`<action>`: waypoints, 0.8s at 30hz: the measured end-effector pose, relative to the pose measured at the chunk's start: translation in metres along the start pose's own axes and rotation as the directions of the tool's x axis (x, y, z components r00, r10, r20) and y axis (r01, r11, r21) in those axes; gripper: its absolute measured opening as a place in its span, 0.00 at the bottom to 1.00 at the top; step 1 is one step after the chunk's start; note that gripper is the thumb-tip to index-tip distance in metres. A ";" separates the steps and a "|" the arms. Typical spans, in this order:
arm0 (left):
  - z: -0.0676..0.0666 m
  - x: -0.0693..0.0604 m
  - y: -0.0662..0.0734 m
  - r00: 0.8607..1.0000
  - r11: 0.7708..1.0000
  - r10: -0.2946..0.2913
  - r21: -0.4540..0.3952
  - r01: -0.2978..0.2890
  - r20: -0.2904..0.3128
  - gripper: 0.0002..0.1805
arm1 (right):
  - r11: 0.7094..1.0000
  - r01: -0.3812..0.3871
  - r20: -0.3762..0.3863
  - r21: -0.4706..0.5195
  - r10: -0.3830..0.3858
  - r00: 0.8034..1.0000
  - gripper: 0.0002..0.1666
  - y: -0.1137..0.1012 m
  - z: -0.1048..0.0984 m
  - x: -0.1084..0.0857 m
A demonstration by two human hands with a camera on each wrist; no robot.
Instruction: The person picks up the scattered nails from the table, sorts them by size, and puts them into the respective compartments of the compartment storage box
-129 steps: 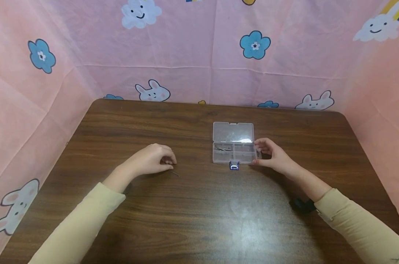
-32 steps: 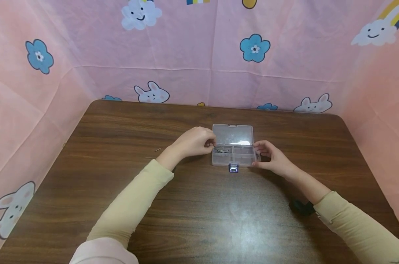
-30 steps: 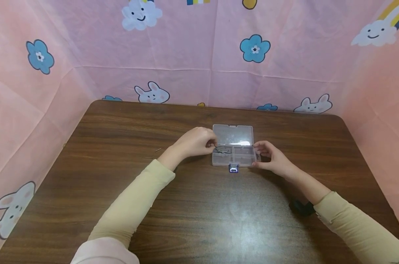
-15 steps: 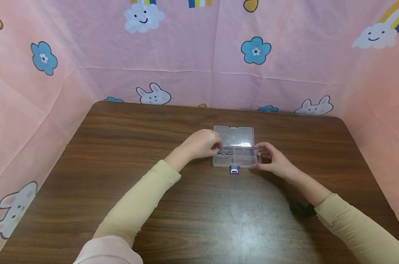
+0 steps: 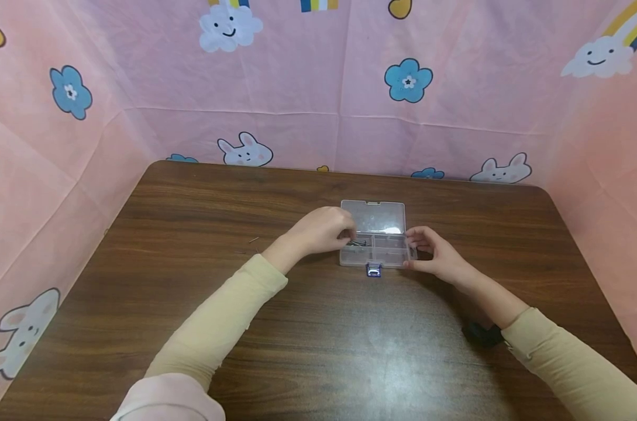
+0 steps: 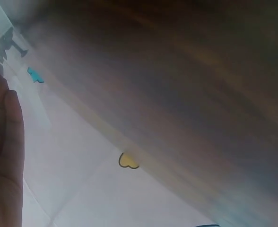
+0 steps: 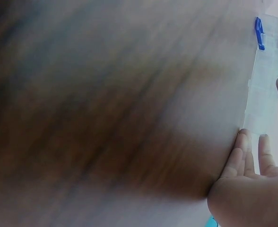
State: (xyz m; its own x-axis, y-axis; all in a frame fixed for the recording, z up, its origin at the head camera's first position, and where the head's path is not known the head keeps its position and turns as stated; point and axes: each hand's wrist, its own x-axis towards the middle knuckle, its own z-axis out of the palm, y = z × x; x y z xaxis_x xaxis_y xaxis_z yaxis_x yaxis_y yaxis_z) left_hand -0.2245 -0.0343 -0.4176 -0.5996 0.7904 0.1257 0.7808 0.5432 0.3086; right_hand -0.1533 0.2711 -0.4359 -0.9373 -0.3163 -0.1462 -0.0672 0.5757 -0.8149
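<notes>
A clear plastic compartment box lies on the table with its lid folded back and a blue latch at its front. Thin metal nails or screws lie in its back left compartment. My left hand reaches over that compartment with bent fingers; whether a piece sits between the fingertips is hidden. My right hand holds the box's right end, thumb at the front corner and fingers at the back. In the right wrist view this hand meets the box's end.
Left of the box, a few thin metal pieces lie loose on the brown wooden table. A dark object rests under the right forearm. A pink patterned cloth surrounds the back and sides.
My left hand has moved right from the table to the box's back left compartment, and slightly further in over the last second. The right hand stays at the box's right end.
</notes>
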 end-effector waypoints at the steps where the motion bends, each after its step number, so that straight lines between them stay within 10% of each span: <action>1: 0.000 -0.001 -0.001 1.000 1.000 0.004 0.001 -0.004 -0.003 0.07 | 1.000 -0.001 0.001 0.002 0.001 1.000 0.37 0.000 0.000 0.000; 9: -0.008 -0.015 -0.012 0.998 1.000 0.003 -0.002 -0.003 -0.055 0.08 | 1.000 0.000 -0.002 -0.006 0.000 1.000 0.37 0.000 0.000 0.000; 24: -0.029 -0.062 -0.045 0.982 0.985 -0.172 -0.038 0.169 -0.075 0.06 | 1.000 0.003 0.003 -0.006 -0.003 1.000 0.37 -0.001 0.000 0.001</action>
State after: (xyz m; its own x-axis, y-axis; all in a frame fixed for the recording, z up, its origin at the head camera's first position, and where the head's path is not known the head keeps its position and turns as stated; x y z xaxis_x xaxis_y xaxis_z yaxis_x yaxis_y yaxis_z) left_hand -0.2278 -0.1160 -0.4118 -0.7363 0.6617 0.1415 0.6608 0.6581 0.3609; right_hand -0.1539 0.2701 -0.4357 -0.9362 -0.3199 -0.1453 -0.0719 0.5791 -0.8121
